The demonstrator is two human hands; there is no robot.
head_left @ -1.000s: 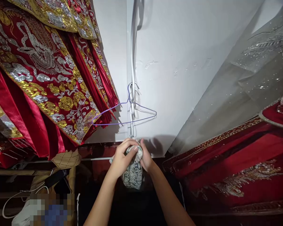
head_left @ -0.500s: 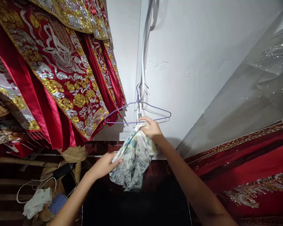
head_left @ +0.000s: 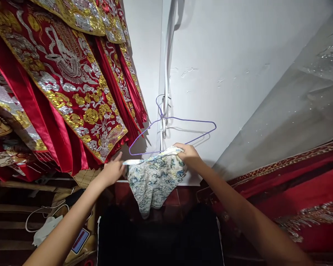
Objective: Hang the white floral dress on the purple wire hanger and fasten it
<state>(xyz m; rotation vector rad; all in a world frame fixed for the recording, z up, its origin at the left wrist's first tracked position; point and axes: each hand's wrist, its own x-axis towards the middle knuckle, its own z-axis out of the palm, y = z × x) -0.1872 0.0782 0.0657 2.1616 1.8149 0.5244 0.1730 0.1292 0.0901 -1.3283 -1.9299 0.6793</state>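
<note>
A floral garment, white with blue-green and yellow print, hangs stretched between my hands. My left hand pinches its upper left corner, with some fingers lifted. At the upper right, my right hand grips the waistband-like top edge. Just above the cloth is a purple wire hanger, tilted, its hook up by a white strip on the wall. Its lower bar passes close to the garment's top edge and is partly hidden near my right hand.
Red embroidered robes with gold and silver sequins hang at left. A white cord runs down the pale wall. Clear plastic covering and red fringed fabric are at right. A lit phone lies lower left near white tissue.
My left hand has moved up and left, spreading the bunched garment wide. My right hand has shifted slightly right and down. The hanger has tilted and turned, and the phone screen now shows lit.
</note>
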